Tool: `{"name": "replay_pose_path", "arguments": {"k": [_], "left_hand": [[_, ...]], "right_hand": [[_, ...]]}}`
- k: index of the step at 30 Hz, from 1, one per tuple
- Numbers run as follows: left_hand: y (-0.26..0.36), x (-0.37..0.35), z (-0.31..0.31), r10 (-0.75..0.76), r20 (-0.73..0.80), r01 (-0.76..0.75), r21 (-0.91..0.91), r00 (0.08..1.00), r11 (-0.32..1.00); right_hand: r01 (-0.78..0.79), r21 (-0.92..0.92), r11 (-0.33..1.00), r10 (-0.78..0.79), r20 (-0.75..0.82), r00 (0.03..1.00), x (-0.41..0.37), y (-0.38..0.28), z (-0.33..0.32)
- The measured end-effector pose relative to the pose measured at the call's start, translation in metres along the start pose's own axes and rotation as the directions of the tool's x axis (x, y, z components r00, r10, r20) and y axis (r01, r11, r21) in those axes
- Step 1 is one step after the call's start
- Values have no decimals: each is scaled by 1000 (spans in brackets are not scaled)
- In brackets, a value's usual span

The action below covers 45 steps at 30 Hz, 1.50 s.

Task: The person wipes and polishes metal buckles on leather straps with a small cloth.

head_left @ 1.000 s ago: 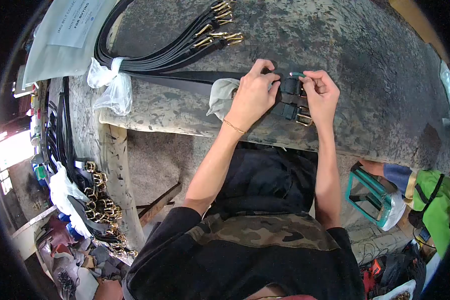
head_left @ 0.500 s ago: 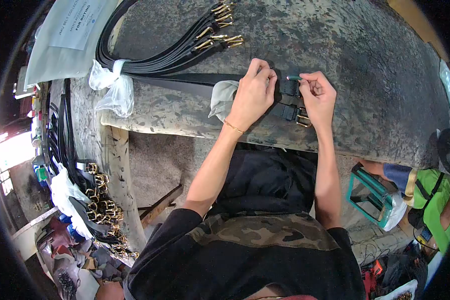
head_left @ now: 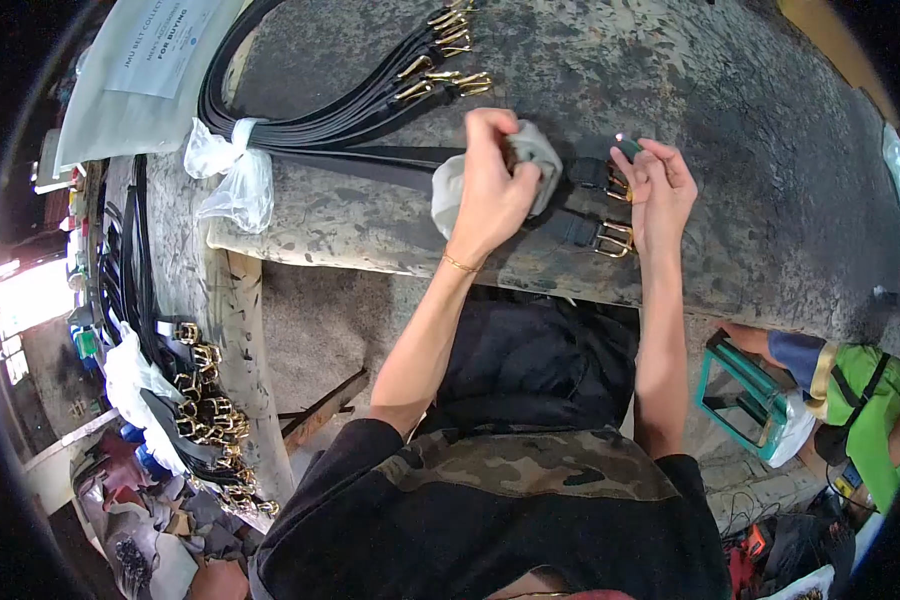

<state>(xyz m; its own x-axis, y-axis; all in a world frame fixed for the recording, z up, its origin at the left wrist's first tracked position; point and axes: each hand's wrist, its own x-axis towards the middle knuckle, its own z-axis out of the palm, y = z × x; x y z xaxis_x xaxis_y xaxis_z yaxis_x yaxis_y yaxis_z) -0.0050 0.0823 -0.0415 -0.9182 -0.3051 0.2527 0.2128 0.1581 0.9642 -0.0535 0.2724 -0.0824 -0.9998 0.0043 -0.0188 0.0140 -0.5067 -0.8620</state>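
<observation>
My left hand (head_left: 495, 190) is closed around a bunched grey cloth (head_left: 538, 150), part of which hangs out at the side of the palm. Two black belts with gold buckles lie on the worktable just right of it; the nearer belt buckle (head_left: 613, 238) is fully visible, while the farther belt end (head_left: 592, 174) is partly behind my right hand. Pinched in my right hand (head_left: 660, 190) is a small green lighter (head_left: 630, 148) with a bright spot at its tip. The lighter is above the farther buckle, apart from the cloth.
A bundle of black belts (head_left: 320, 130) tied with white plastic (head_left: 238, 180) lies at the back left, beside a printed plastic bag (head_left: 140, 80). More buckled belts (head_left: 210, 410) hang at the left. A green-framed item (head_left: 740, 395) and another person (head_left: 870, 390) are at the lower right.
My right hand has moved right and slightly up with the lighter, away from my left hand. My left hand has turned, and more of the grey cloth shows.
</observation>
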Motion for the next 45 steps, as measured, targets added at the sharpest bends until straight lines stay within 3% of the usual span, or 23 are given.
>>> {"name": "replay_pose_path", "arguments": {"k": [1,4,8,10,14,16,17,20,21,25,27,43,45], "left_hand": [[2,2,0,16,91,-31,163,996,986],[0,4,12,221,237,-292,334,946,896],[-5,-4,18,264,329,-384,386,907,839],[-2,-2,9,335,418,-499,385,844,777],[2,-3,-6,270,456,-421,271,848,866],[8,-6,-9,162,396,-343,443,904,828],[-1,-9,-5,215,302,-345,486,929,803],[4,-9,5,228,300,-370,608,926,702],[5,-9,4,174,362,-381,649,916,659],[0,-6,2,149,428,-417,646,891,640],[-5,-7,0,227,449,-484,616,864,622],[-6,-9,0,282,440,-510,584,852,631],[-5,-9,-1,267,449,-509,596,853,622]], "right_hand": [[-14,78,997,13,10,1000,1,-1,-3],[-36,174,984,36,6,999,3,-4,-1],[-73,211,975,84,-42,996,1,-7,0],[-78,219,973,89,-41,995,0,-7,-1],[-47,168,985,48,-2,999,0,-4,-1],[-27,142,990,23,27,999,-1,-4,1],[-19,99,995,18,2,1000,-2,-5,4],[-25,47,999,27,-35,999,-3,-7,7],[-35,41,999,37,-45,998,-3,-7,8],[-29,20,999,29,7,1000,-1,-3,3],[-22,31,999,22,3,1000,-1,-4,4],[-18,88,996,17,12,1000,-1,-3,3],[-22,20,1000,22,-19,1000,-2,-7,8]]}}
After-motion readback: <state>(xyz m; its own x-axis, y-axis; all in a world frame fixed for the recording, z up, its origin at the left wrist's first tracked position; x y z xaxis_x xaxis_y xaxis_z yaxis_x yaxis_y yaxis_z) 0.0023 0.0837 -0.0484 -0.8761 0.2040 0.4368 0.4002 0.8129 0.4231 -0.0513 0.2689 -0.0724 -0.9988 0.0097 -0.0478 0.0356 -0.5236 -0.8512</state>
